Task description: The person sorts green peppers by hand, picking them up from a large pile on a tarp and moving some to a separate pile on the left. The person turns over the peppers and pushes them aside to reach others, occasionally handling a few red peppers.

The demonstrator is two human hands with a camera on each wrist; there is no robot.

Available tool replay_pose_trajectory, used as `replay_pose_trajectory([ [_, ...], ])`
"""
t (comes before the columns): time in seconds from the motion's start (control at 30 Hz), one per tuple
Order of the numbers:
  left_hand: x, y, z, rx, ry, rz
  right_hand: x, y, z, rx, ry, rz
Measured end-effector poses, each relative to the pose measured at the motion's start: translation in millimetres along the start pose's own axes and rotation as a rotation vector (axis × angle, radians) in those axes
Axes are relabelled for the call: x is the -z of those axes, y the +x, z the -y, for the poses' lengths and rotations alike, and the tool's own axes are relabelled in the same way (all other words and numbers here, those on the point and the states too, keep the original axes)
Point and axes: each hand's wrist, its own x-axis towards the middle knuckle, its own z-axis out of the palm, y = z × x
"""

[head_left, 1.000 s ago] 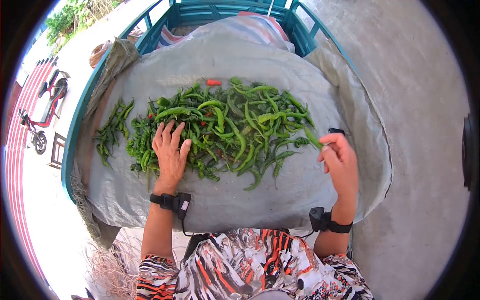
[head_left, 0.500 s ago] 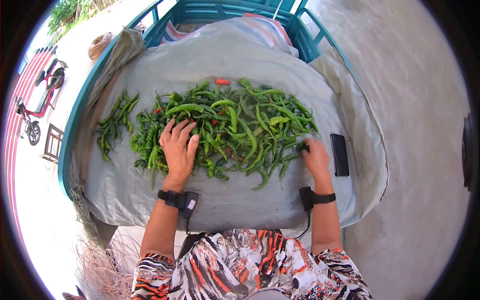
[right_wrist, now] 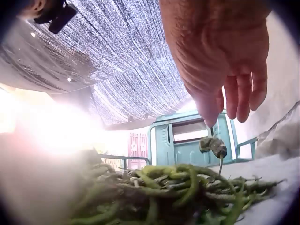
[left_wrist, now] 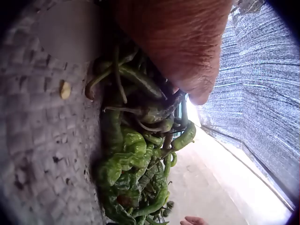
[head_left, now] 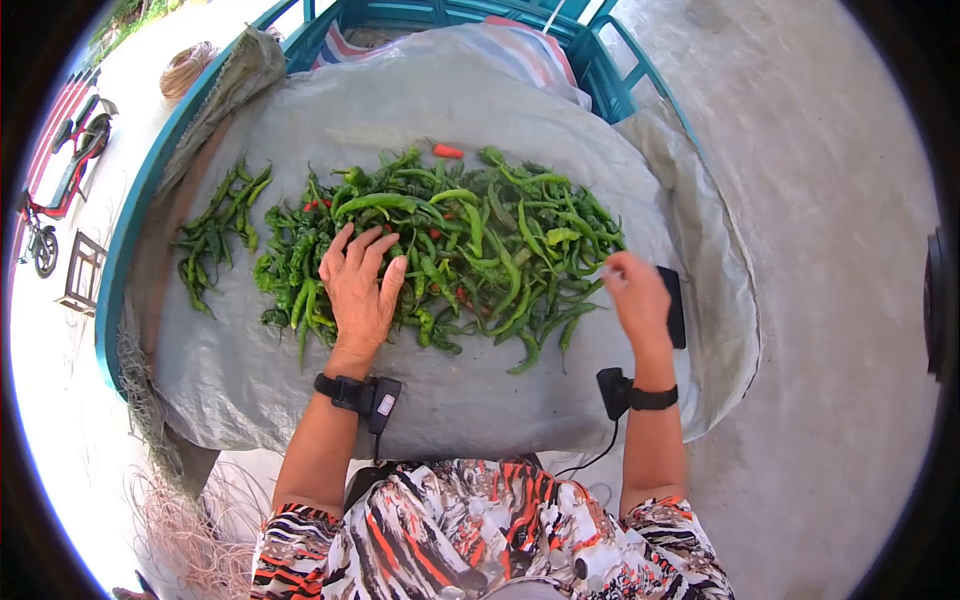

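A heap of long green chili peppers [head_left: 500,260] lies on a grey sheet [head_left: 480,400]. On the heap's near left part my left hand [head_left: 360,295] rests with fingers spread, touching the peppers. In the left wrist view, wrinkled peppers [left_wrist: 136,159] lie under that hand. My right hand [head_left: 640,300] is raised just off the heap's right edge, fingers bent. In the right wrist view, a small shrivelled dark-green chili pepper [right_wrist: 215,146] hangs at its thumb tip, stem down. From the head view that pepper is hidden. A red pepper [head_left: 447,151] lies at the heap's far edge.
A smaller group of green peppers [head_left: 218,230] lies apart at left. The right hand partly covers a black phone [head_left: 674,310]. The sheet lies over a teal cart [head_left: 150,250] with side rails. A striped sack [head_left: 530,50] is at the back.
My right hand dropped a green pepper out of its grasp, reached to the heap's right edge, then rose slightly rightward with a shrivelled pepper. My left hand stays on the heap.
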Motion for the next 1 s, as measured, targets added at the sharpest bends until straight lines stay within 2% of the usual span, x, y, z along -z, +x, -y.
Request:
replay_pose_trajectory([
  [0.1, -0.1, 1.2, 0.3, -0.007, -0.001, -0.006, -46.5, -4.4, 1.1, 0.07, -0.207, 0.031],
  [0.2, 0.0, 1.4, -0.3, -0.008, -0.015, -0.016, -69.2, -1.7, 7.1, 0.049, -0.31, -0.062],
  [0.27, 0.0, 1.8, 0.2, -0.013, -0.012, -0.02, -77.2, 2.8, 0.1, 0.047, -0.244, -0.093],
  [0.4, 0.7, 2.2, 0.0, -0.016, 0.005, -0.023, -60.7, -2.2, 0.9, 0.03, -0.156, -0.088],
  [0.5, 1.5, 2.1, -1.5, -0.012, 0.014, -0.019, -35.8, -16.5, -5.9, 0.093, -0.066, -0.038],
  [0.6, -0.3, 2.3, 0.8, -0.016, 0.037, -0.015, 4.1, -25.8, 0.5, -0.095, 0.109, 0.146],
  [0.7, -1.8, 2.2, 2.2, -0.021, 0.058, -0.011, 37.1, -31.2, 0.5, 0.016, 0.02, 0.066],
  [0.83, -2.7, 0.4, 4.7, 0.002, 0.071, 0.029, 62.8, -19.2, 3.9, -0.008, 0.082, -0.083],
  [0.93, -2.9, 0.8, 3.4, -0.006, 0.083, 0.028, 41.9, 1.2, 8.6, 0.022, 0.498, -0.391],
  [0.97, -3.2, 0.8, 3.6, -0.011, 0.084, 0.018, 31.3, 3.8, 12.1, 0.01, 0.389, -0.477],
  [1.0, -2.6, 2.0, 2.7, -0.016, 0.086, 0.008, 24.8, 3.9, 14.9, -0.021, 0.35, -0.333],
])
